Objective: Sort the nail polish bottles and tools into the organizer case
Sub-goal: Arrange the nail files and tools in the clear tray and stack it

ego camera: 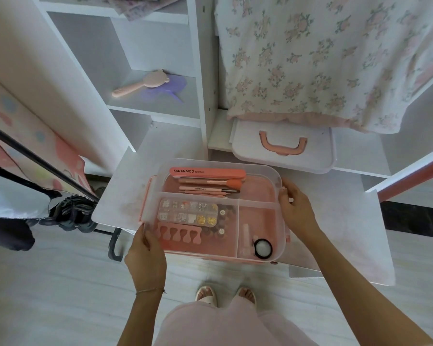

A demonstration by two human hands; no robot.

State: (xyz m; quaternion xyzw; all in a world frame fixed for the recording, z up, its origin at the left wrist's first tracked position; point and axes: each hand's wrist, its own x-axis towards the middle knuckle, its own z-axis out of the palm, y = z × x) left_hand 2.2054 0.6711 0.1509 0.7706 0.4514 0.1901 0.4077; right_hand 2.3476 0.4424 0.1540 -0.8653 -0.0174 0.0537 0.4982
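Holding, left: my left hand (145, 255) grips the tray (258, 173) at its lower-left corner.
Middle of frame: tray sits over the pink case (288, 234), nail file (207, 172) and toe separator (179, 233) inside.
Right: my right hand (296, 208) grips the right rim.
Advice: lower it level, I judge, so nothing slides.

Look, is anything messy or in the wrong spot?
Nothing is spilled or broken. The tray sits neatly in the case, both hands gripping it: left hand, right hand. Only the lid is off, lying behind under the floral cloth.
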